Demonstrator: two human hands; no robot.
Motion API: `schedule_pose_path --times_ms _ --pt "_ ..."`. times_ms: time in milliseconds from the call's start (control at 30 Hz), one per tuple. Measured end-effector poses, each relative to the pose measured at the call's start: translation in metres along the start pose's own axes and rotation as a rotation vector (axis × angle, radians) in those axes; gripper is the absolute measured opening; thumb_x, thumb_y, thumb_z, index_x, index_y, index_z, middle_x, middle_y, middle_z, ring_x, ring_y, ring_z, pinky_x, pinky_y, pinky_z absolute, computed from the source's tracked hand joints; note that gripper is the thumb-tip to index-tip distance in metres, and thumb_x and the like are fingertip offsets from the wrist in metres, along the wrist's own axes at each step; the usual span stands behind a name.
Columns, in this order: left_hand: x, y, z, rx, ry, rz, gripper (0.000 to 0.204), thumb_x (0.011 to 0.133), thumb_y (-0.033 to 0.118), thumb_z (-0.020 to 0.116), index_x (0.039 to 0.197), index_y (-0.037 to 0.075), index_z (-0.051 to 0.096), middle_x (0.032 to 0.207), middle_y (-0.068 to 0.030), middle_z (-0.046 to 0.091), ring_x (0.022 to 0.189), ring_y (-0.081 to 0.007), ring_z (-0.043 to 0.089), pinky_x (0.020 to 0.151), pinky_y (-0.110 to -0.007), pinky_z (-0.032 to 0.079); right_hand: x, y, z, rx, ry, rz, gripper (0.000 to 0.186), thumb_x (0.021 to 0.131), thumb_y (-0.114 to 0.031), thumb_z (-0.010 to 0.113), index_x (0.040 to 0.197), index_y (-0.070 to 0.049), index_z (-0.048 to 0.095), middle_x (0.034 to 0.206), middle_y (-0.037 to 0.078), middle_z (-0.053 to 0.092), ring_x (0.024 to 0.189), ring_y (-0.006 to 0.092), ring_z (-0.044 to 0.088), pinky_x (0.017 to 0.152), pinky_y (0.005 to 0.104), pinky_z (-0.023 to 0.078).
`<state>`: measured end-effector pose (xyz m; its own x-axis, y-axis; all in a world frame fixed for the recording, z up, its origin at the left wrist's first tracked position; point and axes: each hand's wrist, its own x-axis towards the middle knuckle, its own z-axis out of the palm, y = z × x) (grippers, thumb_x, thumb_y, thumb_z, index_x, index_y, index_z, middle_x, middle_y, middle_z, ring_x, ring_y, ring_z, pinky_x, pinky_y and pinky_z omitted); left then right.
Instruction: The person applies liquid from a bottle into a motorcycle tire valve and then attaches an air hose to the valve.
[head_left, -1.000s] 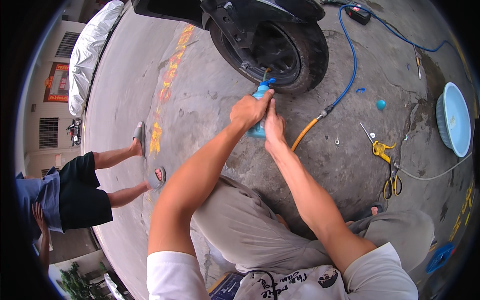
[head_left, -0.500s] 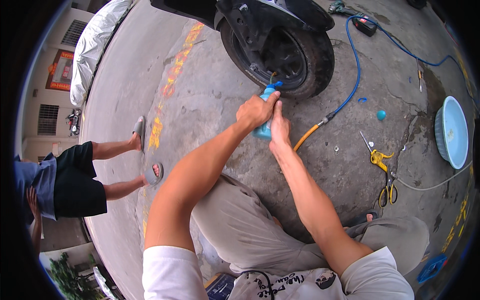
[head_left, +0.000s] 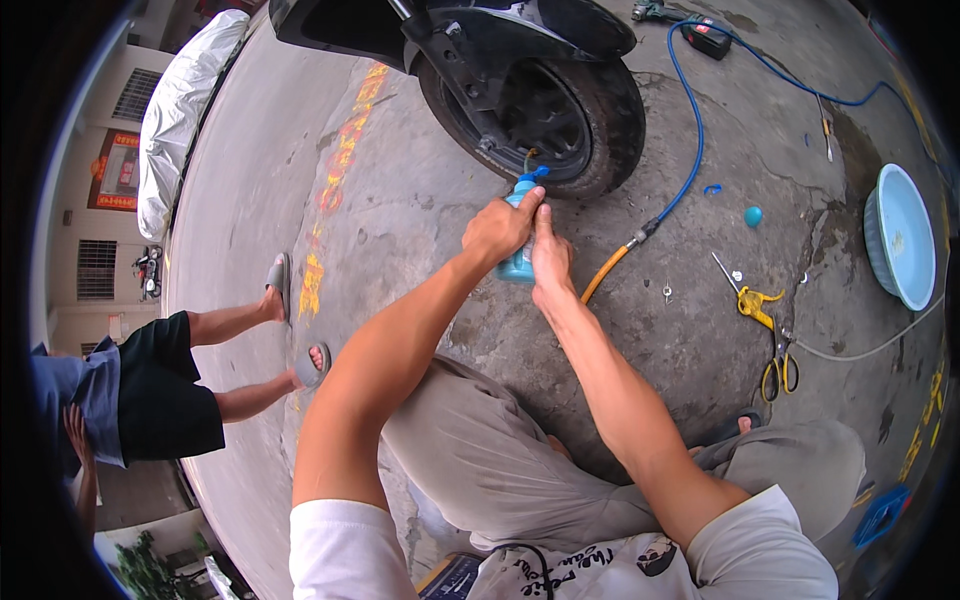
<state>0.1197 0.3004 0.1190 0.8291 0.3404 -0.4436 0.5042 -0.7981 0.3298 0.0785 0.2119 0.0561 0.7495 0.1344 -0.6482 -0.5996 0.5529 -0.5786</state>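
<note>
Light-blue bottle (head_left: pixel 514 268), darker blue top (head_left: pixel 541 173)

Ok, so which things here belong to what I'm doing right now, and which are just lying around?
Apparently in use:
- teal bottle, in your left hand and right hand
- short tube above its nozzle
- black wheel

Seemingly just lying around, untouched:
- blue hose
- yellow air gun
- scissors
- light-blue basin
</note>
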Motion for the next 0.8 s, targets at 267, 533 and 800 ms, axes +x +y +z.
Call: schedule_pose_path --times_ms 267,533,800 --pt "0.0 -0.004 -0.001 0.003 0.038 -0.005 0.102 0.09 0.086 0.047 0.105 -0.013 0.071 0.111 -0.0371 0.07 0.115 -0.0481 0.067 0.099 -0.049 0.05 -0.003 -0.001 0.005 -0.003 -0.008 -0.016 0.085 0.102 -0.064 0.056 0.135 0.014 0.059 0.135 0.022 0.065 0.121 0.0272 0.064 0.102 0.0395 0.05" --pt "0.003 -0.008 0.005 -0.145 -0.05 -0.087 0.098 0.09 0.082 0.048 0.115 -0.009 0.073 0.121 -0.0333 0.07 0.123 -0.0454 0.065 0.105 -0.05 0.048 0.02 0.019 -0.009 -0.222 0.033 -0.065 0.093 0.1 -0.07 0.051 0.136 0.015 0.058 0.135 0.027 0.064 0.125 0.0333 0.063 0.103 0.0421 0.05" --pt "0.028 -0.02 -0.009 -0.23 -0.215 -0.016 0.073 0.091 0.064 0.065 0.108 -0.006 0.076 0.105 -0.0206 0.074 0.091 -0.0275 0.069 0.087 -0.042 0.052 0.006 0.012 0.003 -0.095 -0.037 -0.016 0.084 0.104 -0.065 0.05 0.136 0.013 0.059 0.133 0.019 0.066 0.12 0.0239 0.063 0.101 0.0374 0.05"
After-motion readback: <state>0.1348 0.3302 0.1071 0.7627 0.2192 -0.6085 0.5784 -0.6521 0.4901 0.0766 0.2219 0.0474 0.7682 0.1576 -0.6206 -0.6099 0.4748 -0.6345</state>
